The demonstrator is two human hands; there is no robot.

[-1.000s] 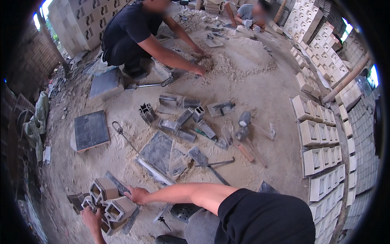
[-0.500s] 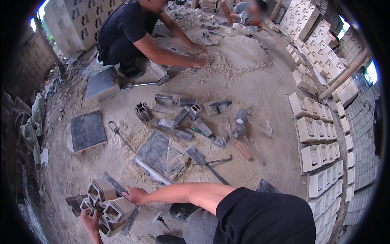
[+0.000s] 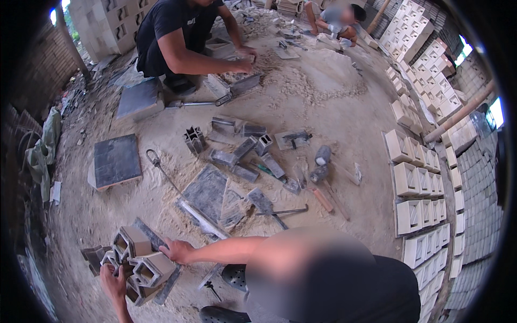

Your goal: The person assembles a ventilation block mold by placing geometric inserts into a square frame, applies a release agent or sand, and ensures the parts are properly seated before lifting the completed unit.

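Observation:
Low on the left is a cluster of hollow, angular grey-tan blocks [image 3: 152, 269], their open ends facing up and toward me. My left hand [image 3: 114, 283] is closed over the near left part of the cluster, fingers curled around a block's rim. A dark flat board [image 3: 149, 232] shows at the cluster's far right side and again below it. My right hand [image 3: 179, 251], reached across from the right, is closed at that board's edge beside the blocks; its fingertips are partly hidden. A dark grooved piece [image 3: 94, 258] lies left of the cluster.
A long metal rod [image 3: 202, 218] lies by a dark slab [image 3: 204, 195]. Metal mould parts [image 3: 237, 156], mallets [image 3: 322, 156] and a trowel [image 3: 293, 139] lie mid-floor. One co-worker [image 3: 177, 43] squats at a mould; another person [image 3: 336, 24] is farther back. Pale hollow blocks [image 3: 412, 180] line the right.
The view has shifted slightly. The near co-worker's hands have drawn left from the crumbly sand to the mould. My hands keep their hold, and the cluster has barely moved.

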